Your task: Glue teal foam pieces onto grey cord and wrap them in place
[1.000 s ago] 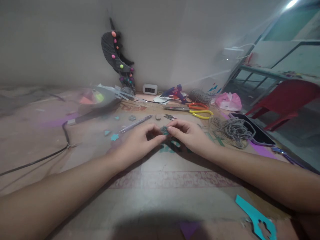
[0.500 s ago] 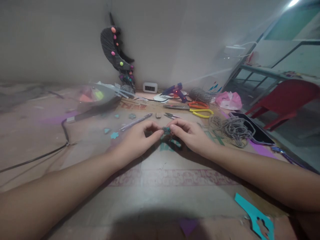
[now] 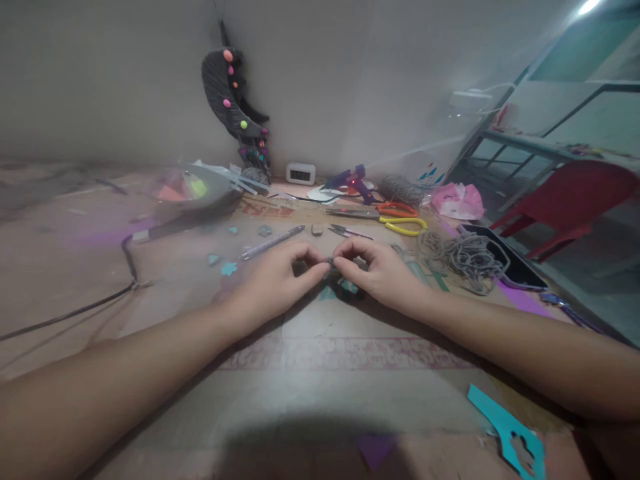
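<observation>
My left hand [image 3: 277, 280] and my right hand [image 3: 383, 270] meet over the middle of the cardboard-covered surface. Both pinch one small grey-and-teal craft piece [image 3: 331, 264] between thumb and fingertips; most of it is hidden by the fingers. A teal scrap [image 3: 349, 288] lies just under my right hand. A grey pen [image 3: 273, 243] lies just beyond my left hand. Small teal flower cut-outs [image 3: 229, 269] sit to the left.
Orange and yellow scissors [image 3: 400, 219], small snips [image 3: 345, 232], a blue glue gun [image 3: 350, 181], a tangle of grey cord [image 3: 463, 257], a clear bowl [image 3: 193, 193], a black cable [image 3: 125, 267], a white clock [image 3: 301, 174], a teal cut sheet [image 3: 510, 430], a red chair [image 3: 570, 200].
My two hands have drawn closer together, fingertips now nearly touching, and the small piece between them is more covered than before. The view shifted slightly.
</observation>
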A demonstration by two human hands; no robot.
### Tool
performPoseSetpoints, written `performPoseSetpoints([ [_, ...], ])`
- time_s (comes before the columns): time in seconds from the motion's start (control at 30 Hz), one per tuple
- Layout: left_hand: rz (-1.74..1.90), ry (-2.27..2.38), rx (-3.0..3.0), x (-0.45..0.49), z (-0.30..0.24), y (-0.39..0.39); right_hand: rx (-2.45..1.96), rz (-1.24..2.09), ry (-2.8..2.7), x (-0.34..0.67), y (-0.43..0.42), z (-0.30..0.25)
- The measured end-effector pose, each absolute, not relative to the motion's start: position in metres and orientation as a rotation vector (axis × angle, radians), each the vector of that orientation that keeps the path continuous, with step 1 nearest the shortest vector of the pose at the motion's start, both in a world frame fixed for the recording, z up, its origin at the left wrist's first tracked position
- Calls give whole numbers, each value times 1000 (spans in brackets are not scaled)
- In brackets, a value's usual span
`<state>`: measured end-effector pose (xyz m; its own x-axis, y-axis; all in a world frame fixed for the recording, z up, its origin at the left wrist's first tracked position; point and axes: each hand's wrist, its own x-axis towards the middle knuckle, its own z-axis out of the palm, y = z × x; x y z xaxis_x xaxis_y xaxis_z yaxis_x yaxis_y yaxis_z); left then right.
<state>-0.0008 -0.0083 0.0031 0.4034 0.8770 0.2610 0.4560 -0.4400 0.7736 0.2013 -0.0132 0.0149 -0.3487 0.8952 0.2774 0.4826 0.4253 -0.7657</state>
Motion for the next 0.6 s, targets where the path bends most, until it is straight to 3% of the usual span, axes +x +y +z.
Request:
performPoseSetpoints([
  [0.6,885,1145,1973,0,4,-8,-1140,698,-2026,205,-14,16],
])
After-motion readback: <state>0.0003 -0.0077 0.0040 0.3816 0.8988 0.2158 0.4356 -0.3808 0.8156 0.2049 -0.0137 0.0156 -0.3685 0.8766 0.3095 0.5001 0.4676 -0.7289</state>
